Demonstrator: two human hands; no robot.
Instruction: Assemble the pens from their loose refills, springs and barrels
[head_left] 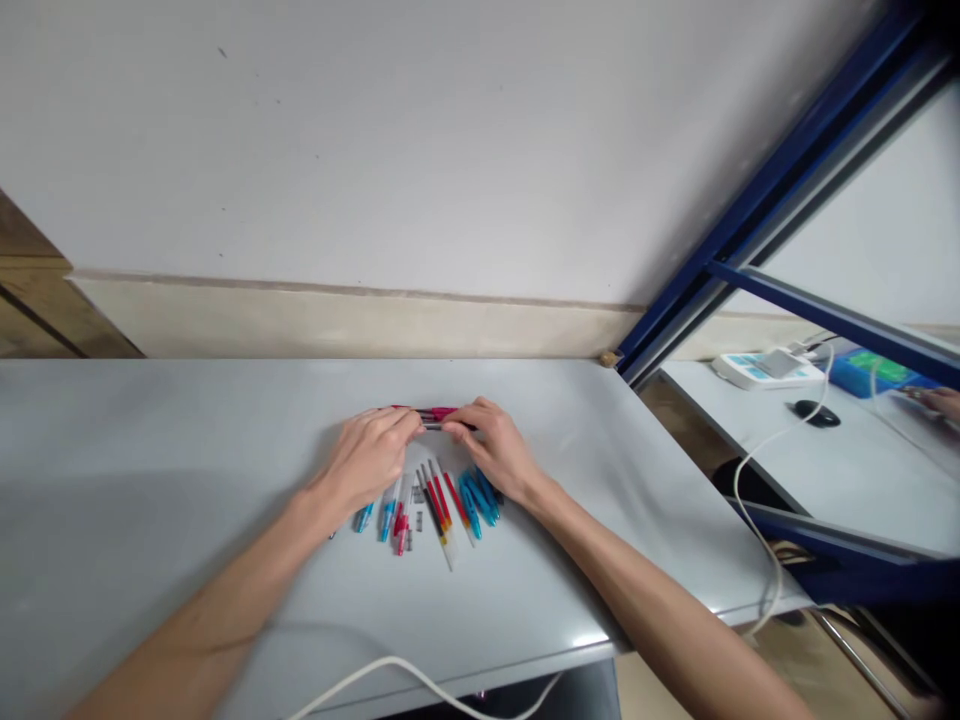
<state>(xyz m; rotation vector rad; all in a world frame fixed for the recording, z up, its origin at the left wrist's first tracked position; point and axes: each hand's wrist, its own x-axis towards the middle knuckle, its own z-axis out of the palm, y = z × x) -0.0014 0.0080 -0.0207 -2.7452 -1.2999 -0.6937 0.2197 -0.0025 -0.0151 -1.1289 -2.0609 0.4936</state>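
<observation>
My left hand (375, 450) and my right hand (491, 445) face each other, fingers closed on the two ends of a thin dark pen (433, 427). Right behind it lie pink pen parts (442, 412), partly hidden by my fingers. Below the hands, red and black pen refills (439, 500) lie side by side. Left of them are clear pen barrels with blue tips (388, 520) and pink tips (401, 530), plus small clear pieces (418, 495). Blue pen parts (480, 500) are bunched beside my right wrist.
The grey table (187, 550) meets a wall at the back. A blue metal frame (720, 225) rises at the right. Beyond it, another table holds a black mouse (817, 413), a white device (769, 370) and another person's hand (937, 402). White cables (390, 662) cross the front edge.
</observation>
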